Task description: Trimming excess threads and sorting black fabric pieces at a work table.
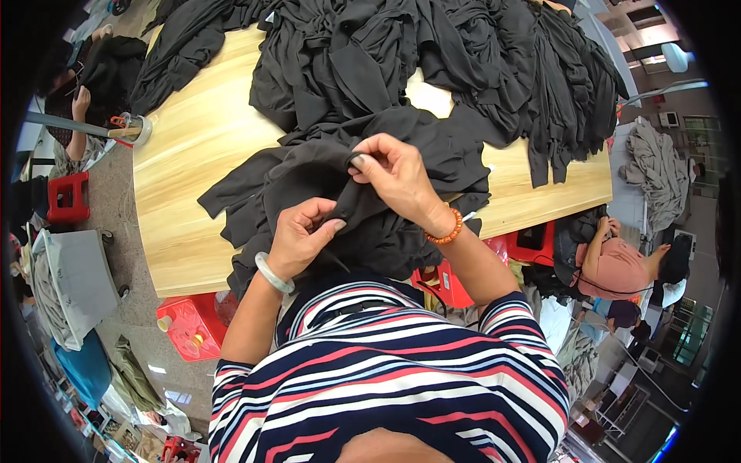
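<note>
A black garment [301, 174] lies bunched at the near edge of the table, partly lifted between my hands. My left hand [306, 235], with a pale bangle at the wrist, pinches a fold of its edge between thumb and forefinger. Farther up and to the right, my right hand [392, 174] grips another part of the same edge, thumb on top; an orange beaded bracelet circles that wrist. The stretch of edge between the two hands is raised and curved. More dark cloth lies underneath, and where one piece ends and another begins I cannot tell.
Heaps of black garments [347, 62] cover the far side of the wooden table [185, 147]. A red stool [191, 328] stands at the near left, beside a grey bin [85, 270]. A cup-like holder with tools [135, 130] sits by the left edge. Other people [614, 266] work nearby.
</note>
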The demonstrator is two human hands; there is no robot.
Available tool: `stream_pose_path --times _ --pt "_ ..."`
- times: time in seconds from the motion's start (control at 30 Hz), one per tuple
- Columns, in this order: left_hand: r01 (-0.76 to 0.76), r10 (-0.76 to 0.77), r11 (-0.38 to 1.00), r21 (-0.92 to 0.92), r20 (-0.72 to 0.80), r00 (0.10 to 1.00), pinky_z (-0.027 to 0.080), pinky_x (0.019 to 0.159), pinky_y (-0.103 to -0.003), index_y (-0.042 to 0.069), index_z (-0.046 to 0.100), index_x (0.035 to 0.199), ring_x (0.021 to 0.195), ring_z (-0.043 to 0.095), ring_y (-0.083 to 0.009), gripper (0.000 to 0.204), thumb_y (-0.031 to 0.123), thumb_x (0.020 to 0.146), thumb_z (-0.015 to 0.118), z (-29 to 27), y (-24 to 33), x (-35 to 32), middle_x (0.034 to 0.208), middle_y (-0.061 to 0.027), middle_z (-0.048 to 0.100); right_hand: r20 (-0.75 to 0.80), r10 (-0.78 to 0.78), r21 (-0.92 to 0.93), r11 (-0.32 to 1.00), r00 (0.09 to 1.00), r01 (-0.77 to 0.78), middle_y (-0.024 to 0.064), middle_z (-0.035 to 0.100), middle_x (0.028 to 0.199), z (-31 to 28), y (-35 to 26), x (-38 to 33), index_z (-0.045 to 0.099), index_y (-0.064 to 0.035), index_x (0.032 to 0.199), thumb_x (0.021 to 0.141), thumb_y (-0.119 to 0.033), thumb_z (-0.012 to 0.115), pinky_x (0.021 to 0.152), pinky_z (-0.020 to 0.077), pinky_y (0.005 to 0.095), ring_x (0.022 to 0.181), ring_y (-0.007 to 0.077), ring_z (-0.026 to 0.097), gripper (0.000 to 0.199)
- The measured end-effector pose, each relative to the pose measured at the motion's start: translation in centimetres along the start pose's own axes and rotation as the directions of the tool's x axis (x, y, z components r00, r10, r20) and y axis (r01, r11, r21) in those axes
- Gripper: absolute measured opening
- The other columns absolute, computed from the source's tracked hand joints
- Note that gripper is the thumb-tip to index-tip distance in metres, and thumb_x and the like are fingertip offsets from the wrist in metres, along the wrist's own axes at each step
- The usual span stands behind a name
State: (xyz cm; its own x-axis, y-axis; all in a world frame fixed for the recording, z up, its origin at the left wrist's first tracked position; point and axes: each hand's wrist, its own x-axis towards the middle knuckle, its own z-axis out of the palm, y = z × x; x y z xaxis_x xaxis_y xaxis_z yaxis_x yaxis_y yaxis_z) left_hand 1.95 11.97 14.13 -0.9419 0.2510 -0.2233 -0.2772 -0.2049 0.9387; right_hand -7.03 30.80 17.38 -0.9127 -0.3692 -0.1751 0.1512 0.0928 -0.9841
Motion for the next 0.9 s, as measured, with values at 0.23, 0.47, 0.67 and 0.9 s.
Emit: stream_pose_path --times 0.23,0.47,0.67,0.9 --pt "-0.051 0.056 0.996 0.08 -0.058 0.997 0.044 0.069 -0.017 -0.002 0.063 0.102 0.076 0.052 -0.0023 0.016 0.002 0.086 0.066 0.2 0.3 -0.3 0.087 0.0028 0.06 0.066 -0.125 -0.196 0.971 0.99 0.136 -0.0025 0.055 0.081 1.2 -0.4 -1.1 0.062 0.0022 0.093 0.089 -0.006 0.063 0.06 0.0407 0.0183 0.069 0.002 0.047 0.009" --pt "-0.026 0.03 0.999 0.046 -0.096 0.995 0.04 0.065 -0.017 0.0 0.063 0.097 0.073 0.047 -0.0018 0.011 0.005 0.088 0.066 0.4 0.3 0.1 0.082 0.0055 0.057 0.091 -0.111 -0.142 0.982 0.99 0.123 -0.0035 0.054 0.082 0.9 0.0 -0.9 0.062 0.0018 0.093 0.09 -0.006 0.063 0.059 0.038 0.017 0.07 0.0009 0.045 0.009" --pt "-0.151 0.22 0.943 0.297 -0.216 0.951 0.035 0.057 -0.02 0.001 0.058 0.083 0.065 0.041 -0.0035 0.011 0.009 0.089 0.063 1.3 2.2 0.7 0.069 0.0044 0.049 0.147 -0.106 0.014 0.994 0.983 0.105 -0.0016 0.057 0.084 1.4 -0.6 -1.8 0.062 0.002 0.093 0.09 -0.004 0.06 0.069 0.045 0.02 0.078 0.004 0.053 0.006" --pt "-0.215 0.261 0.957 0.195 -0.25 0.932 0.037 0.062 -0.019 0.001 0.059 0.085 0.069 0.043 -0.003 0.008 0.006 0.09 0.062 1.4 -0.1 1.4 0.074 0.0056 0.052 0.126 -0.194 0.01 0.981 0.973 0.194 0.003 0.058 0.08 1.2 1.5 -0.9 0.064 0.0029 0.091 0.087 -0.008 0.064 0.065 0.0446 0.0246 0.073 0.0083 0.054 0.011"
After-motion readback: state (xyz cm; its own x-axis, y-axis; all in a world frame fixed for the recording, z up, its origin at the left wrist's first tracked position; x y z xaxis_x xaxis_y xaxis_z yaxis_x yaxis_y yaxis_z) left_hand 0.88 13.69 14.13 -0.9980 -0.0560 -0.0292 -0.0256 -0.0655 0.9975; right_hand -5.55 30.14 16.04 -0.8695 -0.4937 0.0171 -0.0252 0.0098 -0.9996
